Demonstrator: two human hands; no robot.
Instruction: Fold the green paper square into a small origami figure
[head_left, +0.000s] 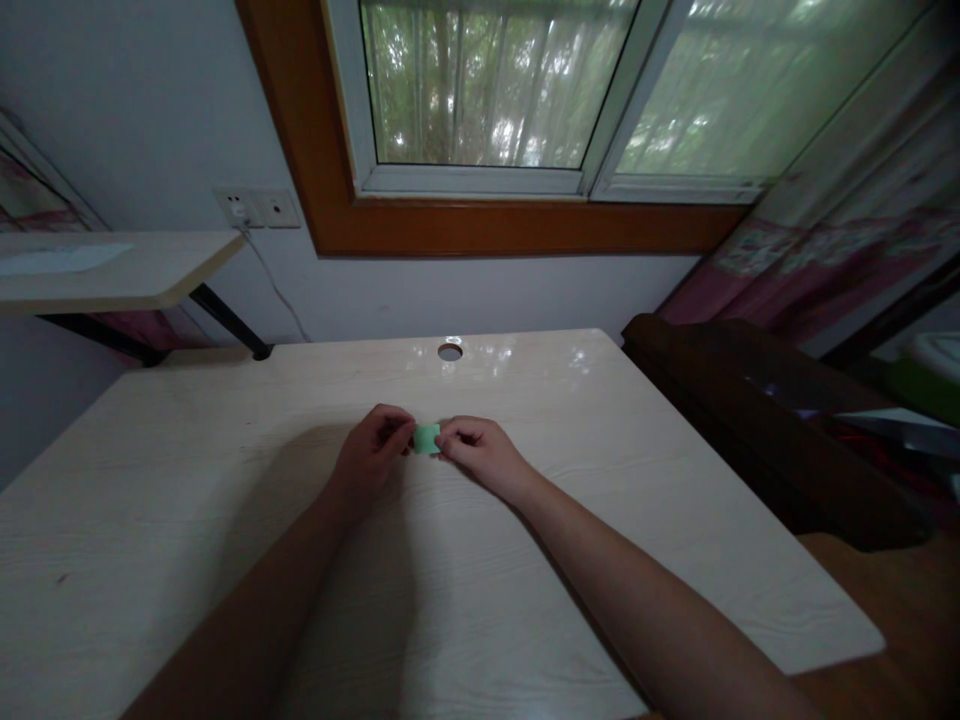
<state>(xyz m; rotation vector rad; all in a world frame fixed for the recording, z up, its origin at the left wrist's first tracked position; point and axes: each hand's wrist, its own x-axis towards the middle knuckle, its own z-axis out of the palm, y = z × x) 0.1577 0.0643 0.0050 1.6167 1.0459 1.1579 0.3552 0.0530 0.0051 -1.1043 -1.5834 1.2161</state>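
A small green piece of paper is stretched between my two hands, just above or on the pale wood-grain desk; I cannot tell whether it touches the top. My left hand pinches its left edge between thumb and fingers. On the other side, my right hand pinches the right edge, thumb toward me. The fingertips cover both ends of the paper, so only its middle shows.
Beyond my hands is a round cable hole in the desk. A raised shelf on black legs stands at the left. Behind are a socket with a cord and a window. Dark wooden furniture borders the right side.
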